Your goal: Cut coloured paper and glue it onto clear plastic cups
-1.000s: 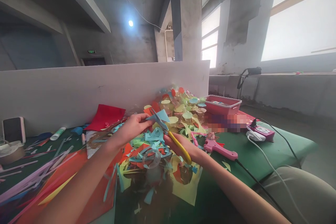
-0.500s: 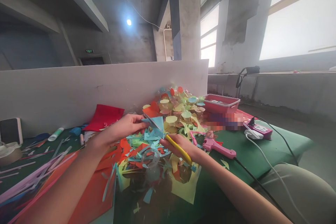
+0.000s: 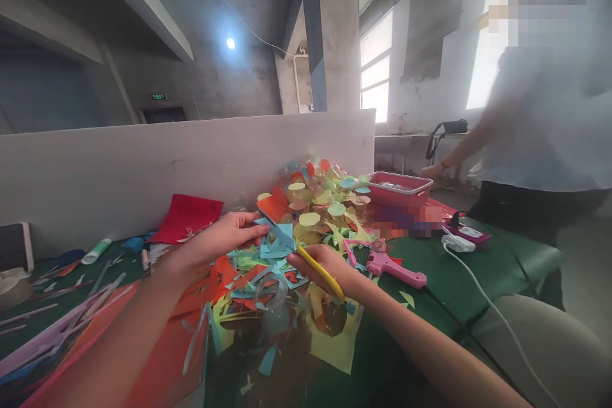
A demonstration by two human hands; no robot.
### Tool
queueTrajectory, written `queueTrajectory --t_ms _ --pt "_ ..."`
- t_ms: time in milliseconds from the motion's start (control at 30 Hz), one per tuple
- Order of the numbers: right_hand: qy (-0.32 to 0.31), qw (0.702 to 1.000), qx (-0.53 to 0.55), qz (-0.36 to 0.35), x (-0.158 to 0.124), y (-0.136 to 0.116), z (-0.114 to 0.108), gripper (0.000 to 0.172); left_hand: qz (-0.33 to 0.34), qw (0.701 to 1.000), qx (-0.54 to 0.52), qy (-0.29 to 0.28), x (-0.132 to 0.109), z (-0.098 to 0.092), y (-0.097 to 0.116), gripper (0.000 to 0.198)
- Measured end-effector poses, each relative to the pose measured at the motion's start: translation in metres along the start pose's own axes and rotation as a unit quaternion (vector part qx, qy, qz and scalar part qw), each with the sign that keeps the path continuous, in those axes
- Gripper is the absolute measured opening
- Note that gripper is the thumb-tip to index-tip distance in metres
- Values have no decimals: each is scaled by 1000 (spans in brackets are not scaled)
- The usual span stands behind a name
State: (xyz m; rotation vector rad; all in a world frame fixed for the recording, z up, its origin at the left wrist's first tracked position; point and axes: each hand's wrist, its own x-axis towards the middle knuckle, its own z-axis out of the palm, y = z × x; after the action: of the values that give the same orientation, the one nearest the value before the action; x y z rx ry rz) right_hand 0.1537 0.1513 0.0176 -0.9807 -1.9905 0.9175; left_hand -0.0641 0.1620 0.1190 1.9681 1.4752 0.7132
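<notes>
My left hand (image 3: 220, 237) pinches a small blue paper piece (image 3: 283, 231) above a heap of coloured paper scraps (image 3: 268, 293). My right hand (image 3: 325, 268) grips yellow-handled scissors (image 3: 306, 258) whose blades reach into that blue piece. Both hands hover over the green table (image 3: 497, 268), close together near its middle.
A pink glue gun (image 3: 394, 266) lies right of my right hand, its cord trailing toward me. Behind it are a pink tray (image 3: 399, 188), a pile of paper-topped cups (image 3: 325, 197), a power strip (image 3: 466, 236). A white partition (image 3: 143, 166) backs the table. A person (image 3: 540, 127) stands at right.
A person has come into view at the right, beside the table. My hands and the scissors have sunk slightly lower and the blue piece looks smaller.
</notes>
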Motion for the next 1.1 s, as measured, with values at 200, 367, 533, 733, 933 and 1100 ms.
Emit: queueTrajectory --t_ms 200,367,533,733,933,1100 --pt "-6 1000 24 13 -1 -2 0 54 -8 1000 26 -12 -4 -3 6 39" --pt "47 997 30 50 3 1 -3 53 -11 997 77 -18 3 -13 -8 40" --pt "158 969 -158 107 10 16 -16 47 -69 952 298 12 18 -22 -47 27" --pt "113 902 -380 173 7 22 -19 33 -48 943 325 61 23 -3 -58 34" --pt "64 900 -404 151 6 25 -6 25 25 970 231 -71 24 39 -52 32" --pt "51 897 -415 141 6 28 -2 22 25 979 177 -103 29 56 -66 39"
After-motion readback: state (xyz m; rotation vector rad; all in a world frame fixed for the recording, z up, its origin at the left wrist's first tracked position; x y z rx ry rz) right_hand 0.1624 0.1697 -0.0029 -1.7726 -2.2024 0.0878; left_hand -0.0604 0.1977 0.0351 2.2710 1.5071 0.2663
